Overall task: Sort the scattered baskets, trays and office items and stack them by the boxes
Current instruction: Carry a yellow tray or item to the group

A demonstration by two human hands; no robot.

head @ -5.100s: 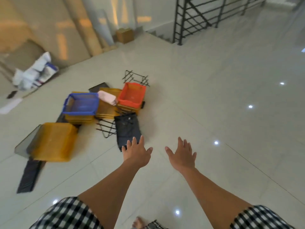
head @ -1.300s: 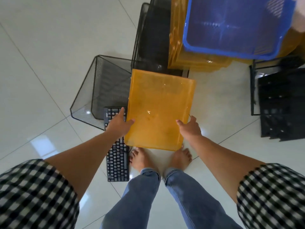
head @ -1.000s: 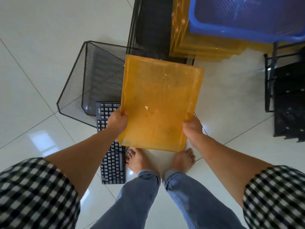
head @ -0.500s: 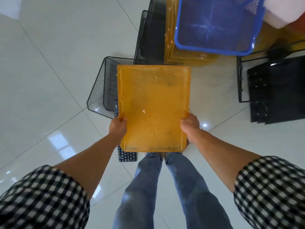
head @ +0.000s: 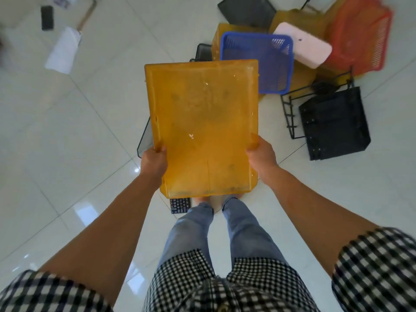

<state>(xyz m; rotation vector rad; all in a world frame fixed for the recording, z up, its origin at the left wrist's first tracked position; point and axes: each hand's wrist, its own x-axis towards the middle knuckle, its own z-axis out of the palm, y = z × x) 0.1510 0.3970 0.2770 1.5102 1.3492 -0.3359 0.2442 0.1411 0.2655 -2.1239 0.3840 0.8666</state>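
Observation:
I hold a translucent orange tray (head: 202,122) in the air above my feet, its underside facing me. My left hand (head: 154,162) grips its left edge and my right hand (head: 261,154) grips its right edge. Beyond it lie a blue basket (head: 265,57) on stacked orange trays (head: 217,39), a pink box (head: 302,47), a red basket (head: 358,39) and a black tray (head: 333,122). A black mesh bin (head: 144,140) and a keyboard (head: 179,204) show partly under the tray.
A black wire rack (head: 290,113) lies beside the black tray, and a black mesh tray (head: 247,10) sits at the far top. Papers (head: 62,49) and a dark phone (head: 47,18) lie on the white tiled floor at the upper left.
I lifted the orange tray higher off the floor with both hands still on its sides. My view rose, so more of the pile shows.

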